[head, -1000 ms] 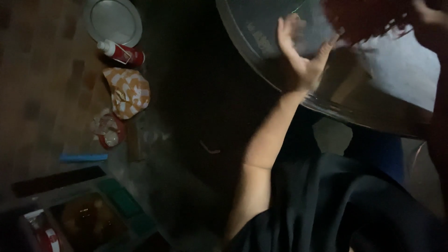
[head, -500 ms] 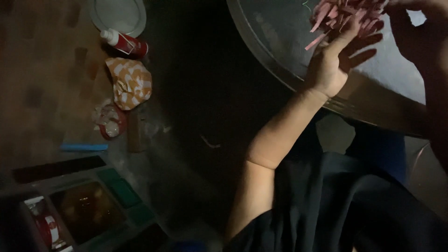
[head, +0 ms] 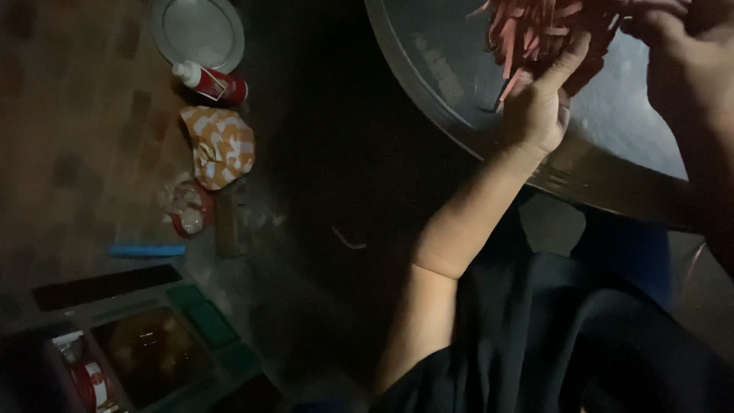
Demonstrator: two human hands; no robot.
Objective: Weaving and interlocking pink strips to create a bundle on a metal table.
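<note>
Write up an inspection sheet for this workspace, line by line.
Surface: dim brick-patterned floor.
Job's things: large metal basin holding red-orange strips.
Clutter: round metal plate, red bottle with white cap lying down, orange-and-white checked bundle, small red-rimmed container, blue strip, tray of dark liquid.
Grippers: left hand and right hand both in the strips.
Cables: nothing seen.
Surroundings: dark; black garment on the person.
</note>
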